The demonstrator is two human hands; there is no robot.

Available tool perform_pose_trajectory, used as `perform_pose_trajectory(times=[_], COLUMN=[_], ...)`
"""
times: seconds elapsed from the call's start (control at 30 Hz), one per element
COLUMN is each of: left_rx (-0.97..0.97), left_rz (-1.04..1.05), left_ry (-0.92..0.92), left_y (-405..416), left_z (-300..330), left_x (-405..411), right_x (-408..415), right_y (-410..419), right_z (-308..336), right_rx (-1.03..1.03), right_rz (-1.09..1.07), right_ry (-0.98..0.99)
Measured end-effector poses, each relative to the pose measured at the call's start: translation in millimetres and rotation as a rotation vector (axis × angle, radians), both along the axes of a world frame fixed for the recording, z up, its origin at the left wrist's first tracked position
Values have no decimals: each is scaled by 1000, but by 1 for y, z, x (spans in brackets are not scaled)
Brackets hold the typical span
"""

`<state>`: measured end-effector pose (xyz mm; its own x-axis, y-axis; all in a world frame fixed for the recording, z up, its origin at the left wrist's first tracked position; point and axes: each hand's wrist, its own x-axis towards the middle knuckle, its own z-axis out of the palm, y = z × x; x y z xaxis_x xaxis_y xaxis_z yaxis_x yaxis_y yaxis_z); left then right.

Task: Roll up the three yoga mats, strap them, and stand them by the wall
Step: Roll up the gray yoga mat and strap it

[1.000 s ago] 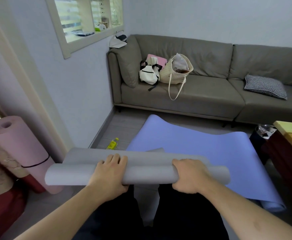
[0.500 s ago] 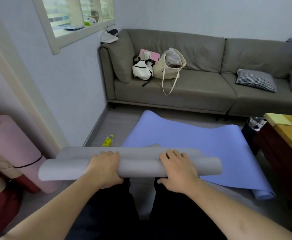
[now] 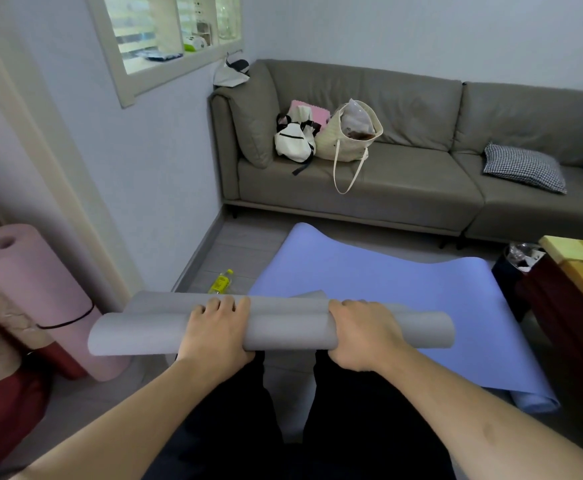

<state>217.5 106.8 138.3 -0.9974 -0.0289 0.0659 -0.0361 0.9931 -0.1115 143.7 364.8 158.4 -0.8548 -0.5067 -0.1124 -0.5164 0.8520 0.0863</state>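
Observation:
A grey yoga mat (image 3: 290, 329) is partly rolled into a loose tube held across my lap, its free end hanging down between my legs. My left hand (image 3: 219, 332) grips the roll left of centre, fingers curled over its top. My right hand (image 3: 362, 336) grips it right of centre the same way. A purple mat (image 3: 369, 289) lies mostly flat on the floor ahead, its near right end curled up. A pink mat (image 3: 37, 299), rolled and bound by a thin black strap, leans by the door frame at the left.
A grey sofa (image 3: 404, 188) with bags and a checked cushion (image 3: 525, 168) fills the back wall. A yellow bottle (image 3: 221, 282) lies on the floor by the left wall. A dark wooden table (image 3: 581, 289) stands at the right, a small bin beside it.
Both hands have shifted on the grey roll as it turns; my right hand's fingers, stretched over the top half a second ago, now curl around it again. The view has drifted slightly.

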Motion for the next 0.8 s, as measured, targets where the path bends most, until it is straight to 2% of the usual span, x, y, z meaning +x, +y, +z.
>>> perform_pose_trajectory(times=[0.1,0.23,0.4,0.47,0.63,0.8], left_rx=[68,121,26,-1,45,110], left_rz=[12,9,-37,-46,8,19], left_ry=[-5,-51,-88,-80,-222,-302], left_y=[1,-1,-1,-1,3,0], left_z=[13,19,14,9,18,23], left_x=[3,9,13,14,7,0], right_x=[-2,-2,0,2,10,27], right_y=[2,0,-3,-3,4,4], right_z=[16,33,26,19,7,-13], right_rx=[18,80,70,49,12,-26], right_rz=[3,-16,-89,-94,-39,110], right_ry=[-4,-126,-319,-337,-201,122])
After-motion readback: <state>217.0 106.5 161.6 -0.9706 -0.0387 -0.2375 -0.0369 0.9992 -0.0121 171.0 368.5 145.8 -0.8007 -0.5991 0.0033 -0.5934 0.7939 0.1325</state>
